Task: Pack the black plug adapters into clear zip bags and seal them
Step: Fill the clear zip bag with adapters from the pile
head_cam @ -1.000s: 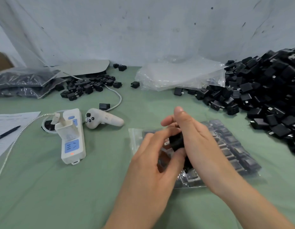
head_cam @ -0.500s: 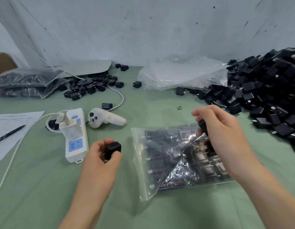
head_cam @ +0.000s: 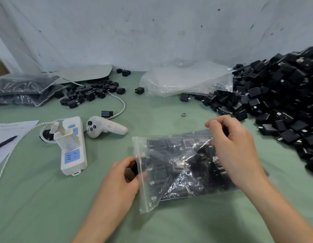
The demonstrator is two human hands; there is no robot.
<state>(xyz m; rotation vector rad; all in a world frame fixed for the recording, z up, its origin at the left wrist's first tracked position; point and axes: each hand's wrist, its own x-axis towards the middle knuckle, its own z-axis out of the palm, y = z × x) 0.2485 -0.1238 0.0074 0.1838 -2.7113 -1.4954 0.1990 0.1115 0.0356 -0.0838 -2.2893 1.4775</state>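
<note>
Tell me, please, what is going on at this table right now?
A person is filling a clear zip bag on the green table with black plug adapters. The left hand holds a single adapter at the bag's mouth. The right hand rests curled on the bag's far side; what it grips is unclear. The bag is well filled and looks unsealed. A big pile of loose adapters lies on the right.

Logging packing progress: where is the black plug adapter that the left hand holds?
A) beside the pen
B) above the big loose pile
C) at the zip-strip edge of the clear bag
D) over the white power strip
C: the left hand grips the black plug adapter right at the zip-strip edge of the clear zip bag.
</note>
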